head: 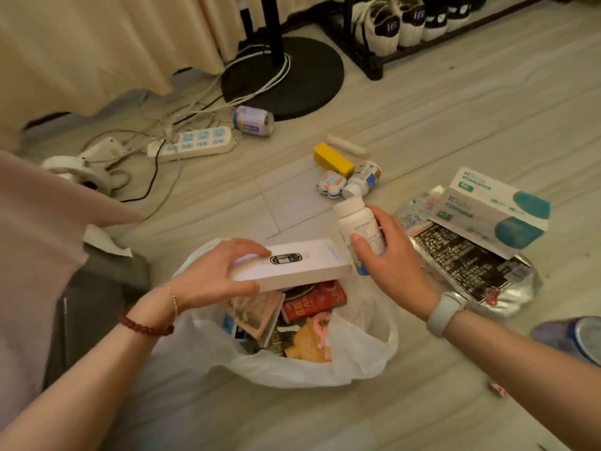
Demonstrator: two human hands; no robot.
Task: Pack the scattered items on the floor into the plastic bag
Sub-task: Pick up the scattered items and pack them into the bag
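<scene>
**Both hands loaded over the bag**

I see my left hand (224, 275) gripping a flat white box (292, 265) above the open plastic bag (357, 349). My right hand (387, 258) curls round an upright white bottle (356, 227) at the bag's far edge. A yellow box (331, 157) lies farther off on the floor (455, 109).

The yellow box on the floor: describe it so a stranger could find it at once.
Start at the round black stand base near the curtain and come toward the plastic bag. The yellow box lies in a small cluster beside a fallen white bottle. It is the only yellow, brick-shaped thing there.
</scene>
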